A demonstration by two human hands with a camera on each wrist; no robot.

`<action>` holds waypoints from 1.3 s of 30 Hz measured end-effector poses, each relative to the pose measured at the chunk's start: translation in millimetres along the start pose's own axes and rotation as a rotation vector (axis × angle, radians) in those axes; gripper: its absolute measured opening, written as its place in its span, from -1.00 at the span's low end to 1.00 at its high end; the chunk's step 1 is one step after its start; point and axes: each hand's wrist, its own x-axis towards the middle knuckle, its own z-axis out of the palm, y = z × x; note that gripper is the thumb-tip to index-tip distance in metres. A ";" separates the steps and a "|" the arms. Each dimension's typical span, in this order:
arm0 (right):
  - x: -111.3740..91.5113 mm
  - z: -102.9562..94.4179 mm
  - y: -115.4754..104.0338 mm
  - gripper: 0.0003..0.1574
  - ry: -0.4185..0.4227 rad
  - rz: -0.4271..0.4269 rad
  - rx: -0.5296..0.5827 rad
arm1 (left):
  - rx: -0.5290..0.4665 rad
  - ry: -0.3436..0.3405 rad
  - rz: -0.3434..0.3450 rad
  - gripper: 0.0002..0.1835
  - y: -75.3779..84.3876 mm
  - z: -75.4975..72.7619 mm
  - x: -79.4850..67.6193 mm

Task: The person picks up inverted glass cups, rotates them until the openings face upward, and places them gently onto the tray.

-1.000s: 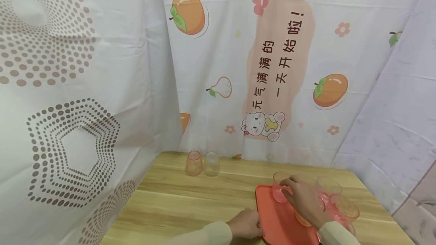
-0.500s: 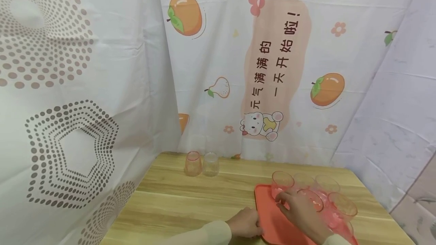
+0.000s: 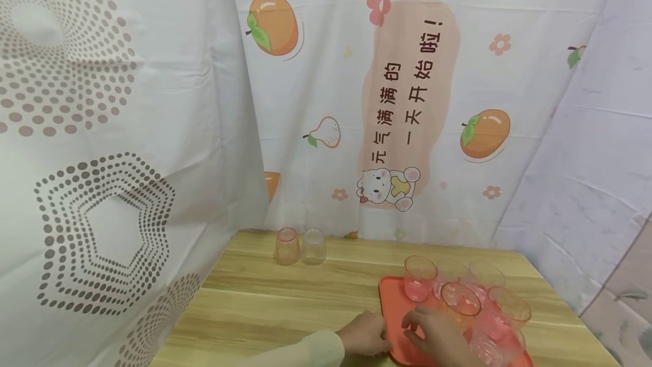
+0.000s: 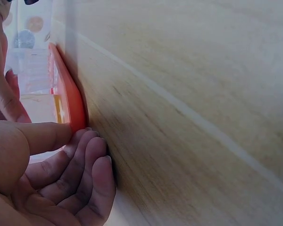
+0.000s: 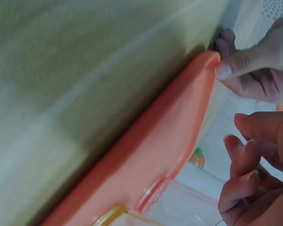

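Note:
An orange-red tray (image 3: 391, 302) lies at the right of the table in the head view. My left hand (image 3: 364, 334) pinches its near left edge, the thumb on the rim and the fingers below, as the left wrist view shows at the tray corner (image 4: 74, 106). Over the tray hovers my right hand (image 3: 438, 334), fingers loosely bent and nothing between them; the right wrist view shows the same hand (image 5: 257, 165) beside the tray. Beyond it stand a pink cup (image 3: 419, 289), an orange-rimmed cup (image 3: 460, 306) and several other see-through cups, mouths up.
At the table's far left, a pink cup (image 3: 288, 249) and a clear cup (image 3: 313, 249) stand side by side, narrow end up. Printed curtains (image 3: 326, 101) hang behind and on both sides of the wooden table (image 3: 265, 299).
My right hand has left the pink cup and moved toward me over the tray, uncovering the orange-rimmed cup. My left hand keeps its hold on the tray edge.

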 end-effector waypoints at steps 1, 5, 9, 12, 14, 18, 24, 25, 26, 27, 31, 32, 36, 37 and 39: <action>-1.2 0.5 -1.4 -0.75 -0.020 0.013 0.020 | 0.002 -0.001 -0.004 -0.65 -0.4 0.4 0.4; -5.5 0.8 -6.3 -0.81 -0.114 0.108 0.065 | 0.003 -0.005 -0.001 -0.65 -2.0 1.7 1.5; -9.3 0.6 -8.2 -0.87 -0.198 0.164 0.115 | -0.015 -0.006 0.010 -0.65 -2.5 1.7 0.6; -13.8 2.7 -8.4 -0.90 -0.257 0.177 0.159 | -0.017 -0.008 0.016 -0.65 -2.6 2.2 -0.3; -16.8 5.9 -8.1 -0.90 -0.274 0.160 0.177 | -0.019 -0.009 0.015 -0.65 -2.4 2.5 -1.1; -20.8 13.7 -7.0 -0.92 -0.253 0.069 0.184 | -0.026 -0.004 0.000 -0.66 -1.7 2.4 -2.4; -24.7 20.6 -7.5 -0.86 -0.235 0.029 0.193 | -0.034 0.021 0.009 -0.65 -0.9 0.7 -3.6; -25.2 21.1 -7.7 -0.85 -0.233 0.029 0.190 | -0.029 0.025 0.016 -0.65 -0.6 0.3 -3.8; -25.6 21.2 -7.8 -0.84 -0.232 0.030 0.194 | -0.032 0.026 0.020 -0.66 -0.3 0.1 -3.8; -25.8 21.4 -7.7 -0.85 -0.235 0.033 0.194 | -0.028 0.027 0.024 -0.66 -0.1 -0.1 -3.9; -25.7 21.1 -7.4 -0.89 -0.259 0.050 0.187 | -0.020 0.026 0.033 -0.66 0.0 0.1 -3.2; -25.6 20.8 -7.2 -0.92 -0.273 0.064 0.194 | -0.023 0.025 0.034 -0.66 -0.2 0.4 -2.9; -24.9 20.2 -6.3 -0.89 -0.321 0.104 0.214 | -0.039 0.021 0.042 -0.66 -1.1 0.4 -2.7; -24.7 20.1 -6.3 -0.88 -0.331 0.117 0.219 | -0.040 0.021 0.048 -0.67 -1.1 0.1 -2.8; -24.3 19.7 -6.7 -0.87 -0.339 0.131 0.226 | -0.028 0.021 0.057 -0.67 -1.1 -0.7 -2.9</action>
